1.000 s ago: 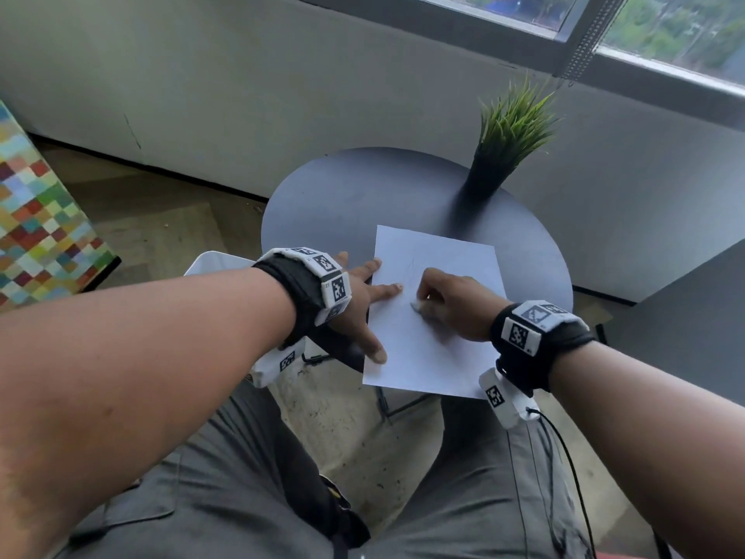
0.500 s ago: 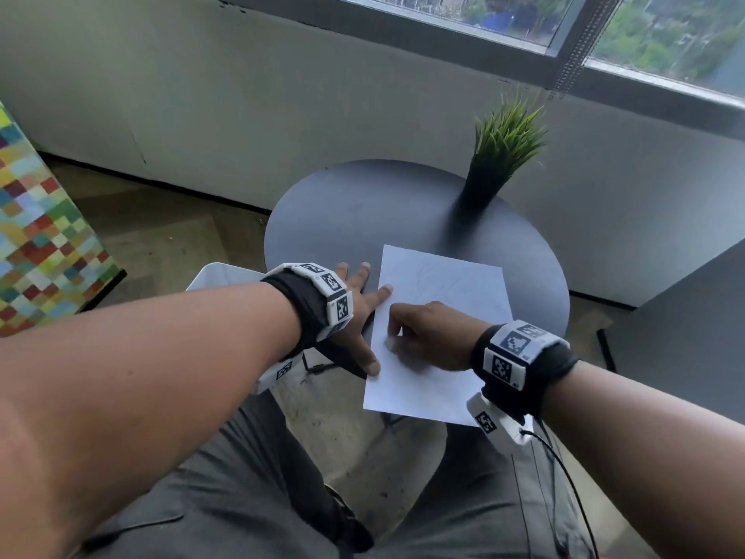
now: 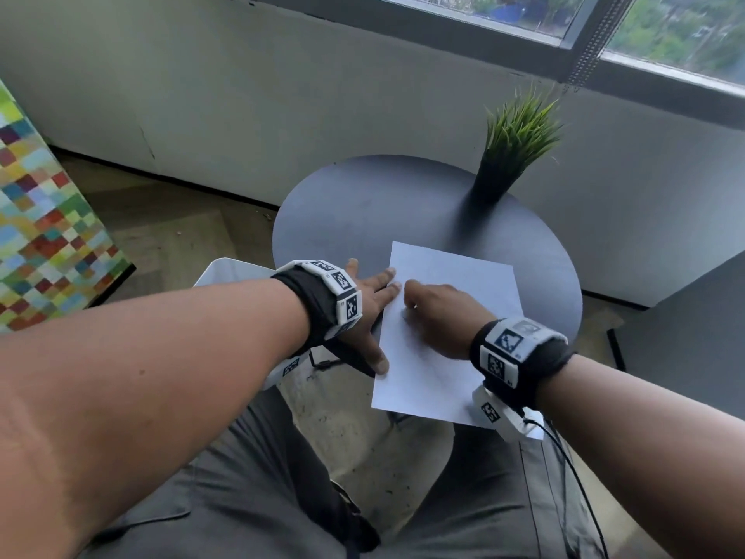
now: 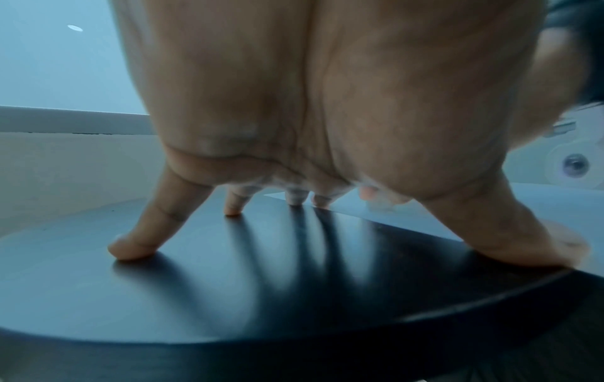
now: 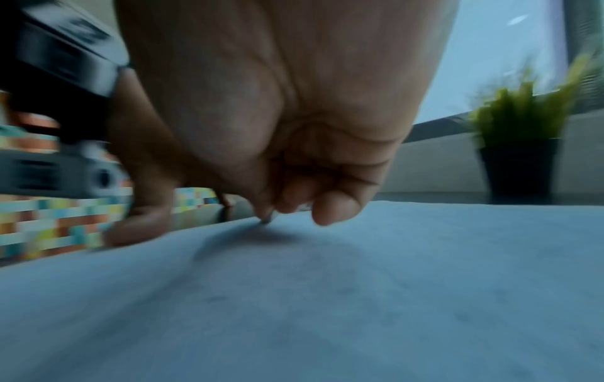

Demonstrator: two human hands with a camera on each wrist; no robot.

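Seated person at a round dark table (image 3: pixel 363 211). A white sheet of paper (image 3: pixel 463 272) lies flat on the near right part of the table. Its long sides run away from the person, slightly askew, and its near end overhangs the table's near edge. The sheet is plain and uncreased, with only faint grey smudges on its surface.

The left hand (image 3: pixel 369 304) is spread with straight fingers. The thumb and two fingertips press the sheet's left edge, and the outer fingers rest on bare tabletop.

The right hand (image 3: pixel 437 316) rests on the sheet's middle with its fingers curled under. Whether they pinch something small cannot be told.

A potted grass plant (image 3: pixel 516 135) stands near the table's far right edge, well apart from the sheet.
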